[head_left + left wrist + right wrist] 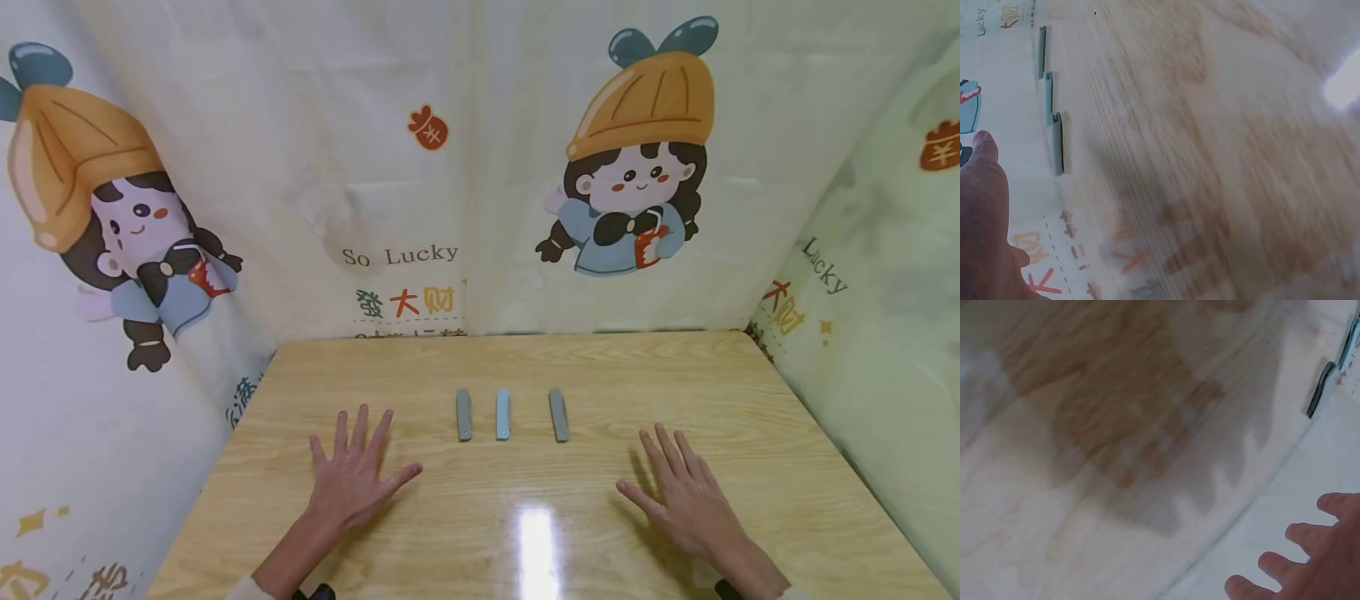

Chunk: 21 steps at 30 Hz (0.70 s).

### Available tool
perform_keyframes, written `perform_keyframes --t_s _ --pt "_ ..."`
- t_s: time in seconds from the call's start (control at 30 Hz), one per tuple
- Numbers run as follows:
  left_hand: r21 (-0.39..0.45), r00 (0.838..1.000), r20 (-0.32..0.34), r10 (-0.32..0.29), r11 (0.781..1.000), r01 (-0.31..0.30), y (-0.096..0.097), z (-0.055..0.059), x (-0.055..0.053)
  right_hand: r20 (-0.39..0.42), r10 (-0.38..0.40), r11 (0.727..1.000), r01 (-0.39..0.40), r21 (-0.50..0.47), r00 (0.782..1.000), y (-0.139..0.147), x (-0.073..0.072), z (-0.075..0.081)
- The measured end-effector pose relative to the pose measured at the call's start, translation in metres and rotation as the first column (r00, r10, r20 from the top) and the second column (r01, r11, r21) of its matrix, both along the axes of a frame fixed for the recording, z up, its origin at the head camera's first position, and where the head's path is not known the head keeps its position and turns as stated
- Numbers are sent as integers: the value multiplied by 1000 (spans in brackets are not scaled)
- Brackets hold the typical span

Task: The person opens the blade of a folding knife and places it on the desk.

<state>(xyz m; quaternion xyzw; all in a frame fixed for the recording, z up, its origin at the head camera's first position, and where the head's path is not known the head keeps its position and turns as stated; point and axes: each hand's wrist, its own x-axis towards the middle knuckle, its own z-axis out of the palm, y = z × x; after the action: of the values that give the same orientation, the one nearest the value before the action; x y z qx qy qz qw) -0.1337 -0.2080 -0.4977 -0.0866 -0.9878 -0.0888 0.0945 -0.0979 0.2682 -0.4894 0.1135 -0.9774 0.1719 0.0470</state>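
Note:
Three slim pieces shaped like folded pocket knives, each with a rounded far end and a small dot near its near end, lie in a row on the wooden table. From left to right they are a grey piece [464,415], a light blue piece [502,414] and a second grey piece [558,415]. Left of the row is my left hand [348,485], palm down with fingers spread and holding nothing. To the right of the row, my right hand [688,498] is held over the table, fingers extended, also holding nothing. Its shadow falls on the wood.
The pale wooden table [375,367] ends at the back against a cream curtain [495,208] printed with cartoon figures and lettering. More of this cloth hangs along the left and right sides. A bright light reflection [537,550] shows near the table's front.

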Motion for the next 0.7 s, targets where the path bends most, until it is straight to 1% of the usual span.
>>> perform_keyframes --t_s 0.23,0.37,0.47,0.63,0.7 --pt "23 999 -33 -21 999 22 7 0 -2 -56 40 998 -43 -52 998 -17 -4 10" --pt "50 999 -31 -32 998 34 13 2 -6 -118 58 996 -66 -65 991 -30 -7 13" --pt "91 999 -37 -35 995 38 20 5 -9 -153 64 993 -78 -87 986 -38 -10 16" --pt "193 999 -47 -24 981 33 34 8 -16 -147 49 986 -72 -151 988 -51 -13 19" --pt "223 999 -37 -22 974 29 40 8 -18 -137 38 983 -61 -174 990 -55 -13 19"
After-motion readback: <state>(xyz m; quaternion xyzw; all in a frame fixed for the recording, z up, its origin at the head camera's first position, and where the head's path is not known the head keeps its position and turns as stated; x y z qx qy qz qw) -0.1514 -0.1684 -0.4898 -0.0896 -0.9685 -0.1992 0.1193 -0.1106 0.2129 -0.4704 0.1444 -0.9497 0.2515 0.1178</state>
